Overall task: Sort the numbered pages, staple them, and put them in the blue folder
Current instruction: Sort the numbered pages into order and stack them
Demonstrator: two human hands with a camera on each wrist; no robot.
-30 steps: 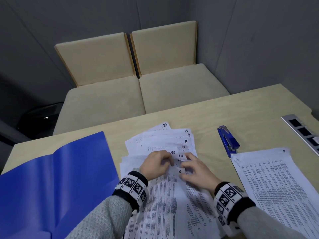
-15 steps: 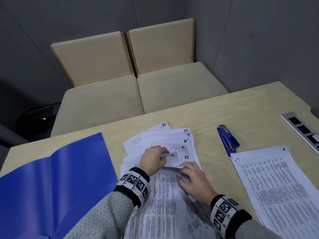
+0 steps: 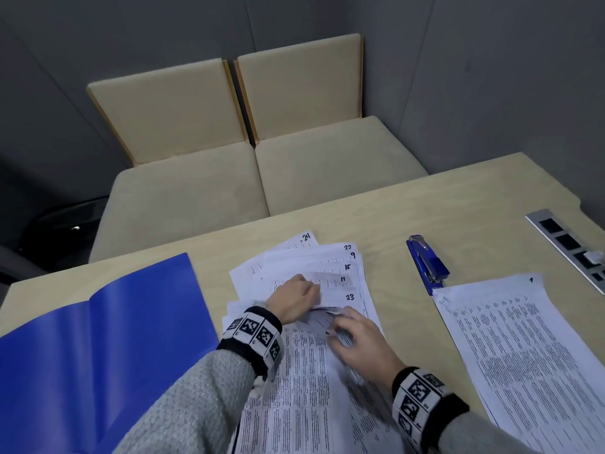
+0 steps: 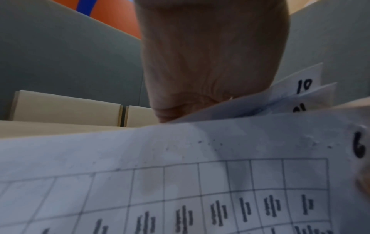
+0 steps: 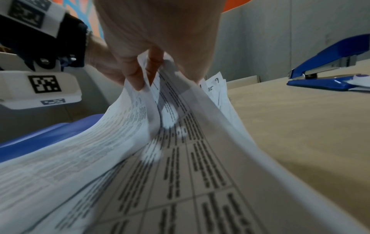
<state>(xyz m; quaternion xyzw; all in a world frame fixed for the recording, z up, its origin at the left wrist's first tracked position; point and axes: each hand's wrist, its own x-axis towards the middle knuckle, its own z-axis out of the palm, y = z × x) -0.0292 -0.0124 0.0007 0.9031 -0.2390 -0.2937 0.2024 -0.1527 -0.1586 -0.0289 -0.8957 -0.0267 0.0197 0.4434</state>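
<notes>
Sorting stage. The unsorted pages [image 3: 304, 273] lie fanned mid-table, corner numbers 24, 22, 9, 15, 11, 23 legible; page 1 [image 3: 523, 348] heads a separate sheaf to the right, the blue stapler [image 3: 427, 265] between them, the blue folder [image 3: 98, 348] open at left.

Left hand [image 3: 293, 301] has fingers curled over lifted sheet corners. Right hand [image 5: 148, 52] pinches the top corner of a page near the sheet marked 6 [image 4: 359, 146], which bows upward.

Risk, as I judge it: the thin sheets cling, so two could lift as one and be misfiled; the loose fan could slide and lose its spread.

Hard to make out: the lifted page's own number; left fingertips are hidden, and the folder is cut off by the frame edge.
</notes>
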